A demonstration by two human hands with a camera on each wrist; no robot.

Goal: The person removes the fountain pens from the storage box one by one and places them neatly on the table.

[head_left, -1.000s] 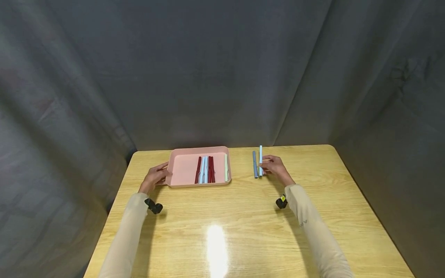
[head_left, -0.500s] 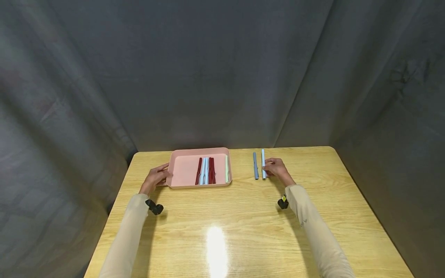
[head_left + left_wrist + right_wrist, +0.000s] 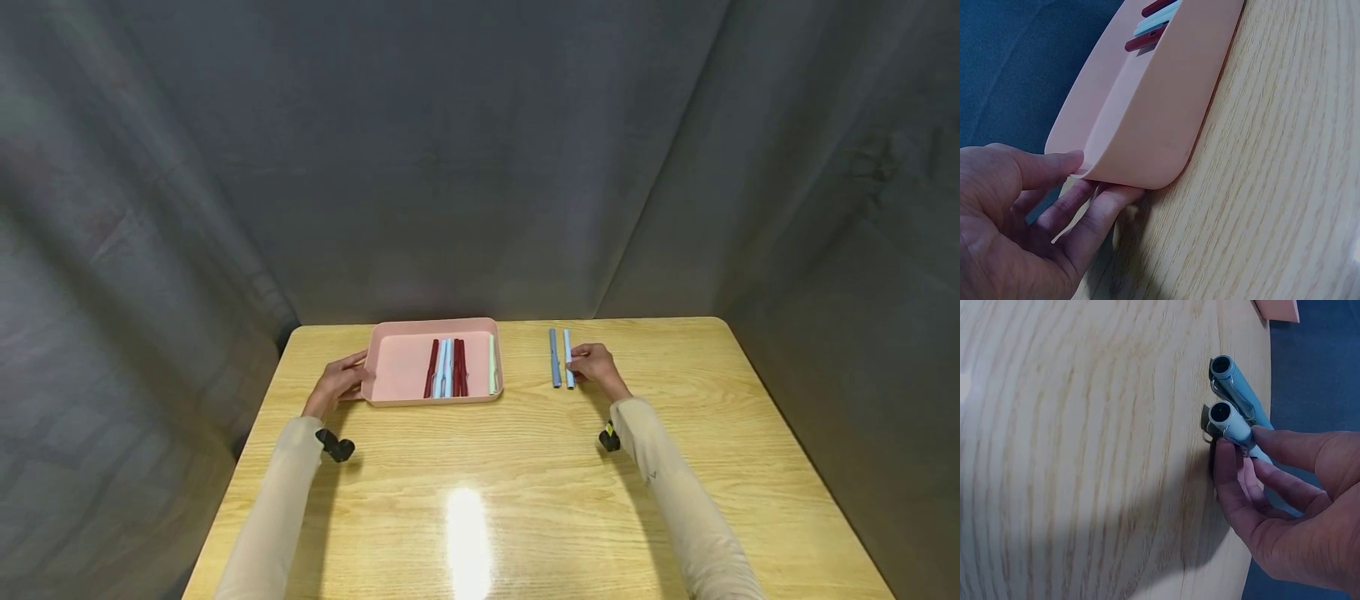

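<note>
Right hand (image 3: 595,367) pinching light-blue pen (image 3: 567,358) between thumb and fingers (image 3: 1235,487), pen lying on bench (image 3: 525,467), grey-blue pen (image 3: 554,357) just beside at 9 o'clock. Left hand (image 3: 339,385) gripping pink tray (image 3: 397,367) rim, thumb on top, fingers (image 3: 1094,212) curling underneath. Tray holding red, blue, pale-green pens.

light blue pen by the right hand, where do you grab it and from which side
Probably at mid-barrel, from its right side. The light blue pen lies flat on the table, with the grey-blue pen close along its left, so that side is crowded. The right hand already pinches it from the right, thumb and fingers around the barrel just past the metal clip.
</note>
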